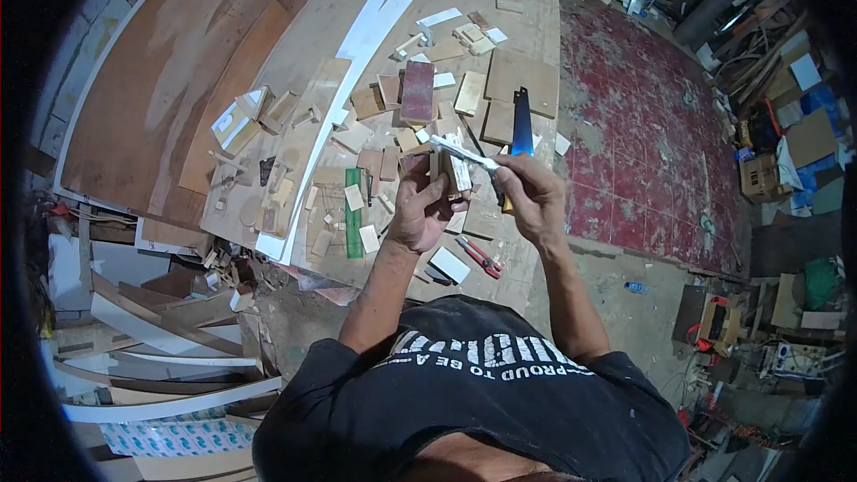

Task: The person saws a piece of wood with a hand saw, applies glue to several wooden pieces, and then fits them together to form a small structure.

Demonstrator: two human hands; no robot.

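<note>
My left hand (pixel 421 212) pinches a small wooden block (pixel 460 178) between thumb and fingers, raised over the cluttered worktable (pixel 534 40), one face streaked white. My right hand (pixel 534 196) closes thumb and fingers on a slim white-coated stick (pixel 461 151) — its exact kind I cannot tell — that crosses the block's upper end. A blue-bladed handsaw (pixel 523 128) lies just past my right hand; a green strip (pixel 353 214) lies left of my left.
</note>
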